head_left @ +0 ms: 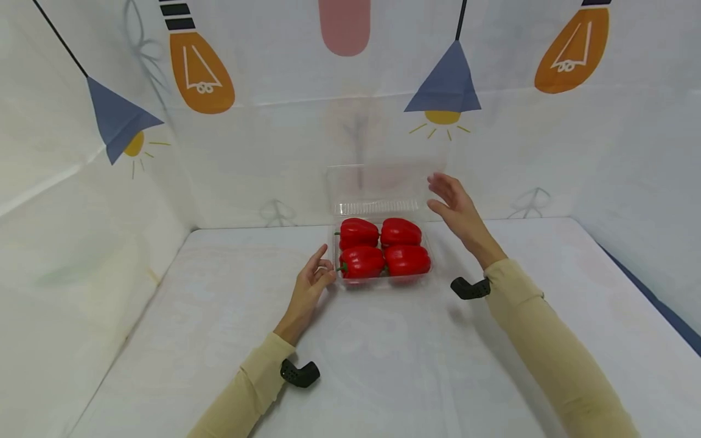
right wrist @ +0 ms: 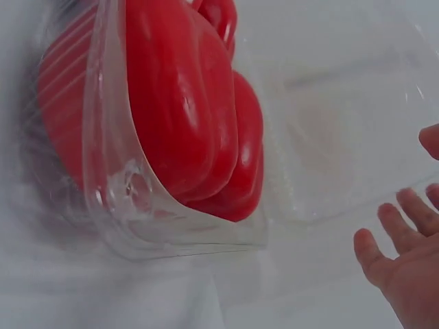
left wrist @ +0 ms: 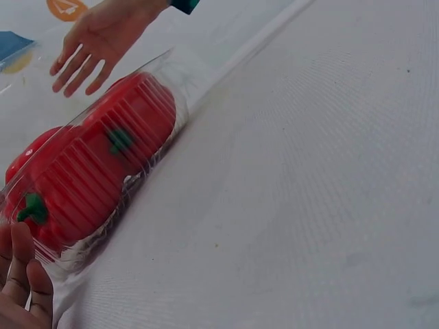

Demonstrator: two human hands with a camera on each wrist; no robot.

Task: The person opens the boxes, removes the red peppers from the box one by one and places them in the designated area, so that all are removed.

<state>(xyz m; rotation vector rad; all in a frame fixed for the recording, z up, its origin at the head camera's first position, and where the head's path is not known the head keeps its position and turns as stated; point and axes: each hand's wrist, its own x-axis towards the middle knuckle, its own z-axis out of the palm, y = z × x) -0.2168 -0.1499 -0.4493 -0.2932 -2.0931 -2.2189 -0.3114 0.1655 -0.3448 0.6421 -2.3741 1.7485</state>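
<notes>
Several red bell peppers (head_left: 361, 262) with green stems sit in two rows inside a clear plastic clamshell box (head_left: 383, 281). Its transparent lid (head_left: 378, 185) stands raised at the back, against the white wall. My left hand (head_left: 311, 291) is at the box's left side, fingers relaxed and fingertips right by the rim; in the left wrist view its fingers (left wrist: 20, 253) overlap the near end of the box. Beside the lid's right edge my right hand (head_left: 457, 210) is held up with loosely spread fingers and nothing in them. The right wrist view shows that hand (right wrist: 411, 253) apart from the lid.
The box stands near the back edge of a white table (head_left: 383, 365). Behind it hangs a white sheet (head_left: 263, 158) printed with lamps and bulbs, and more sheeting closes the left and right sides. Each wrist carries a black camera mount (head_left: 300, 373).
</notes>
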